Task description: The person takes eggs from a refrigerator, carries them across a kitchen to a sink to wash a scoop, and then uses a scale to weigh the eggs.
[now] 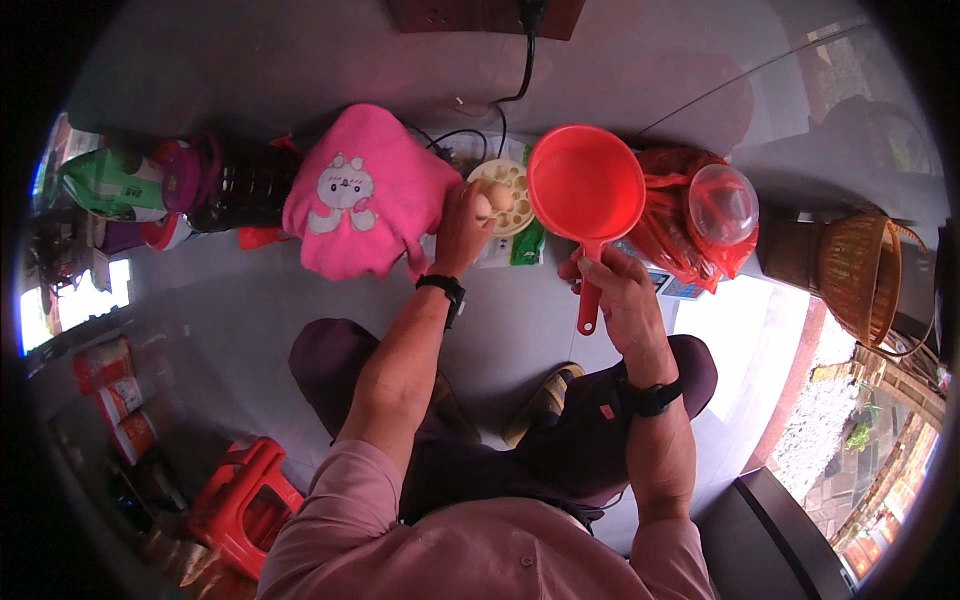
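My right hand (621, 296) grips the handle of a red plastic water ladle (585, 184), whose round bowl faces up and shows nothing inside. To its left, a round cream egg-holder tray (516, 219) with several hollows sits on a plastic packet. My left hand (461, 232) is over the tray's left side, fingers around a pale egg (482, 205). A browner egg (499, 196) lies right beside it; whether my fingertips also touch that one is unclear. Just left of this hand stands a pink plush cloth cover (360, 195) with a white cartoon animal.
Red plastic bags (664, 217) with a clear plastic bowl (723, 205) on top are right of the ladle, over a scale (682, 289). A dark jar (244, 184) stands left. A black cable (530, 67) hangs behind. A red stool (247, 495) and wicker basket (859, 281) flank me.
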A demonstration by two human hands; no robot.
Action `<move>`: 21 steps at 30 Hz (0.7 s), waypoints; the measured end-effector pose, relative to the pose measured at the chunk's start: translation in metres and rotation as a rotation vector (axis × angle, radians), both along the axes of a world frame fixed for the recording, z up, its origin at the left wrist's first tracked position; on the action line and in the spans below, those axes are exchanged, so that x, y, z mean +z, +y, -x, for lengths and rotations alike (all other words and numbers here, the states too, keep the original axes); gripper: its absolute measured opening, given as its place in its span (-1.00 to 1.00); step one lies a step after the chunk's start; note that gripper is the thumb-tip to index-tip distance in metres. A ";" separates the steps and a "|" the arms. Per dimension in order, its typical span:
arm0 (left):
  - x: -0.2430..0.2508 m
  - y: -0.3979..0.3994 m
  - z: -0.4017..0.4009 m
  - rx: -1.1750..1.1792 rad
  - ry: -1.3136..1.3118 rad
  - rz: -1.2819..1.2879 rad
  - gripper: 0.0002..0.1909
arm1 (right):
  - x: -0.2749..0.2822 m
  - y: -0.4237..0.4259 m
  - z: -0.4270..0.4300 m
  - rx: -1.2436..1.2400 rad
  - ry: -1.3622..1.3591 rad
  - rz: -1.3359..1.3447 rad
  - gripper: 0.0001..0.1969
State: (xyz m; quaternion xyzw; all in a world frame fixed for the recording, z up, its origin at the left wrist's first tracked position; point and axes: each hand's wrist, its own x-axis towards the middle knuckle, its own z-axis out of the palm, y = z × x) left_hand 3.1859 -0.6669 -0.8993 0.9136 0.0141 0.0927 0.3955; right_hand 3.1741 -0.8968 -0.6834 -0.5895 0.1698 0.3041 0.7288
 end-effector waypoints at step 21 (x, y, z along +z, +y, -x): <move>-0.007 -0.012 -0.057 -0.210 -0.010 -0.245 -0.79 | 0.003 -0.012 0.004 -0.045 0.014 0.077 -0.76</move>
